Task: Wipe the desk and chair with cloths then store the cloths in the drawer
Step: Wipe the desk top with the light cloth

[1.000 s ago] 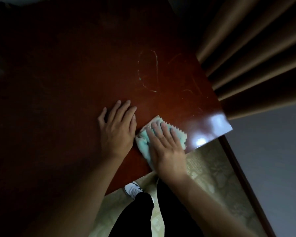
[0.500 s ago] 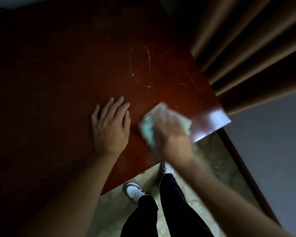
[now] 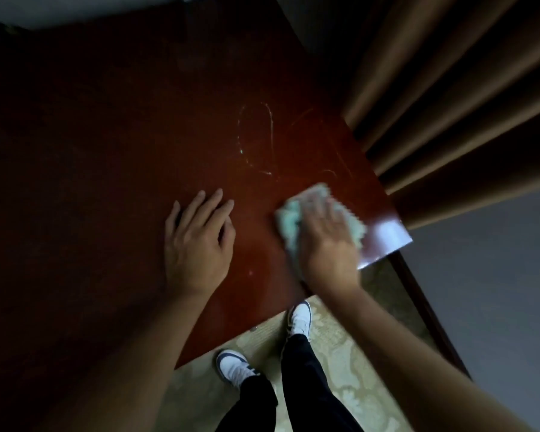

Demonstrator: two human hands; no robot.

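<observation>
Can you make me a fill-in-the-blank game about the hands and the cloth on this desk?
1. The right hand presses a light green ____ onto the desk.
2. The left hand lies flat on the desk and holds ____.
3. The cloth is near the desk's shiny ____, close to the curtain.
4. The whitish loop-shaped smear lies ____ from the person than both hands.

Missing words: cloth; nothing; corner; farther

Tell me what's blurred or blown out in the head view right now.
Head view: the right hand and pale green cloth are motion-smeared; glare whitens the desk corner; the left hand is sharp; the desk's left side is in deep shadow.
</observation>
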